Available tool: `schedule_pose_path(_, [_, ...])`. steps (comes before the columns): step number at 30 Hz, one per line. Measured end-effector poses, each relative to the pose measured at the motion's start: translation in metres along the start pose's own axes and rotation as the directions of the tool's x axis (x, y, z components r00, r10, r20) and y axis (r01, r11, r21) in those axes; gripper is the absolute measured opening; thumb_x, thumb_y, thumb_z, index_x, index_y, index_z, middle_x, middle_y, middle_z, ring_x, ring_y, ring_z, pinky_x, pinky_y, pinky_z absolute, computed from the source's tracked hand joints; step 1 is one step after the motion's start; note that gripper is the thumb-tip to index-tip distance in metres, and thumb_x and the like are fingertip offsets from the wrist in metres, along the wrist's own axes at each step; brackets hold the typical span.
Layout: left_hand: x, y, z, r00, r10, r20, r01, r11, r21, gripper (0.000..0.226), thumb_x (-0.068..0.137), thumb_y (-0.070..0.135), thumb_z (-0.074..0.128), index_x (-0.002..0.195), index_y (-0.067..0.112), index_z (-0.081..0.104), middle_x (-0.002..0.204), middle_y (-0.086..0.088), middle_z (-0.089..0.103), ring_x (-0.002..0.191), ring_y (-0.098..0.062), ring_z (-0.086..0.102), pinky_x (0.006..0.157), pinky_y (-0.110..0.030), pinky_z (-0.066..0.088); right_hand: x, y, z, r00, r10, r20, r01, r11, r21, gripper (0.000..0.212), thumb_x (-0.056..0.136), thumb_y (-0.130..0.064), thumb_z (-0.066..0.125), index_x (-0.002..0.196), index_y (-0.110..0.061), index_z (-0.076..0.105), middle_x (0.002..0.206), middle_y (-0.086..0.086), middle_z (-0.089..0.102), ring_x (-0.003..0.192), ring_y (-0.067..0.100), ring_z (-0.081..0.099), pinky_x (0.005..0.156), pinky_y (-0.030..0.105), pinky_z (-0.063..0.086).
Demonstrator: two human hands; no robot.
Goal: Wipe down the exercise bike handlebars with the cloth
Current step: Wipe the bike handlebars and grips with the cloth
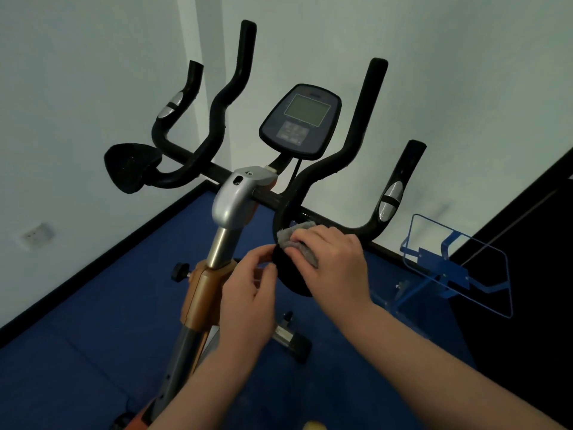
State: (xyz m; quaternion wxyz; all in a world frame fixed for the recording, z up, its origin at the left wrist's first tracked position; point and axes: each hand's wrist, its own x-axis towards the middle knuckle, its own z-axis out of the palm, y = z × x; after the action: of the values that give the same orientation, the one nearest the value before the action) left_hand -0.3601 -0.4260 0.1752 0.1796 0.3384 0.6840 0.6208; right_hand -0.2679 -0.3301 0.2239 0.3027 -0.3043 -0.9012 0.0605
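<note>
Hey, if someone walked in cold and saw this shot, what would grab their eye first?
Probably the black handlebars branching up across the middle, with the console between them against the pale wall. Next, low in the centre, the right hand presses a grey cloth onto a black pad at the bar's right end, while the left hand pinches that pad's near edge. A blue wire frame stands at right on the blue floor.

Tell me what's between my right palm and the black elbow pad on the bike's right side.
In the head view, the grey cloth lies there: your right hand presses it onto the black elbow pad, whose edge the left hand steadies.
</note>
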Motion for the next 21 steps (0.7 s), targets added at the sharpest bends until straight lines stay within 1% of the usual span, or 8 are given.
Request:
schedule_pose_path(2, [0.0,0.001,0.0,1.0,0.009,-0.002,-0.009,1.0,0.001,0.024,0.094,0.017,0.05,0.109,0.031,0.062,0.088,0.01,0.069,0.08,-0.011,0.066,0.073,-0.036,0.057,-0.007,0.001,0.001,0.995,-0.086,0.049,0.089,0.995,-0.053,0.014,0.083,-0.03,0.067,0.092,-0.02,0.07,0.089,-0.005,0.069,0.08,0.017,0.06,0.072,0.035,0.041])
schedule_pose_path(4, [0.0,0.002,0.0,1.0,0.006,-0.005,-0.006,1.0,-0.002,0.023,0.094,0.02,0.049,0.11,0.031,0.062,0.087,0.011,0.069,0.08,-0.01,0.066,0.073,-0.034,0.056,-0.01,0.003,-0.007,0.965,-0.186,0.186,0.202,0.977,-0.072,0.011,0.083,-0.032,0.066,0.088,-0.023,0.07,0.084,-0.007,0.066,0.079,0.017,0.058,0.071,0.033,0.038])
schedule_pose_path(7, [0.0,0.001,0.001,1.0,0.014,0.016,-0.014,1.0,-0.015,0.023,0.093,0.024,0.048,0.11,0.032,0.061,0.089,0.008,0.069,0.081,-0.012,0.067,0.073,-0.037,0.057,-0.005,0.01,-0.022,0.855,-0.298,0.424,0.352,0.935,-0.051,0.012,0.081,-0.036,0.066,0.088,-0.028,0.071,0.082,-0.007,0.062,0.081,0.018,0.055,0.068,0.031,0.031])
schedule_pose_path(8, [0.0,0.0,0.001,1.0,0.014,0.023,-0.014,1.0,-0.026,0.023,0.093,0.026,0.048,0.111,0.033,0.061,0.09,0.008,0.069,0.081,-0.012,0.067,0.072,-0.036,0.057,-0.004,0.011,-0.025,0.842,-0.295,0.452,0.355,0.933,-0.052,0.012,0.08,-0.037,0.067,0.088,-0.028,0.071,0.083,-0.007,0.061,0.082,0.018,0.054,0.067,0.03,0.031])
schedule_pose_path(12, [-0.005,-0.001,0.005,0.998,-0.006,0.056,0.011,0.997,-0.076,0.029,0.089,0.031,0.048,0.116,0.036,0.056,0.102,0.014,0.067,0.09,-0.006,0.065,0.074,-0.023,0.054,-0.009,0.005,-0.024,0.956,-0.094,0.277,0.126,0.987,-0.1,0.012,0.078,-0.035,0.07,0.087,-0.027,0.072,0.083,-0.006,0.061,0.081,0.018,0.051,0.069,0.029,0.031])
schedule_pose_path(15, [-0.007,0.001,0.011,0.997,-0.014,0.069,0.019,0.996,-0.086,0.031,0.092,0.024,0.05,0.121,0.035,0.052,0.11,0.012,0.064,0.096,-0.001,0.062,0.076,-0.015,0.05,-0.019,0.001,-0.02,0.968,-0.053,0.244,0.088,0.987,-0.137,0.01,0.076,-0.035,0.071,0.083,-0.028,0.073,0.079,-0.008,0.059,0.078,0.018,0.05,0.069,0.029,0.03])
schedule_pose_path(18, [-0.005,0.005,0.019,0.998,-0.006,0.062,0.01,0.997,-0.074,0.036,0.092,0.016,0.055,0.123,0.032,0.049,0.111,0.014,0.061,0.102,0.001,0.059,0.083,-0.024,0.053,-0.025,0.012,-0.032,0.97,-0.064,0.233,0.087,0.992,-0.089,0.009,0.076,-0.033,0.071,0.082,-0.028,0.073,0.079,-0.009,0.057,0.076,0.015,0.047,0.065,0.029,0.033])
schedule_pose_path(21, [-0.004,0.009,0.028,0.999,-0.016,0.035,0.019,0.997,-0.075,0.041,0.09,0.02,0.056,0.128,0.03,0.045,0.117,0.009,0.058,0.108,-0.005,0.057,0.088,-0.039,0.053,-0.029,0.025,-0.042,0.972,0.015,0.233,-0.067,0.974,0.216,0.01,0.077,-0.033,0.073,0.086,-0.028,0.073,0.083,-0.013,0.057,0.081,0.01,0.05,0.071,0.028,0.044])
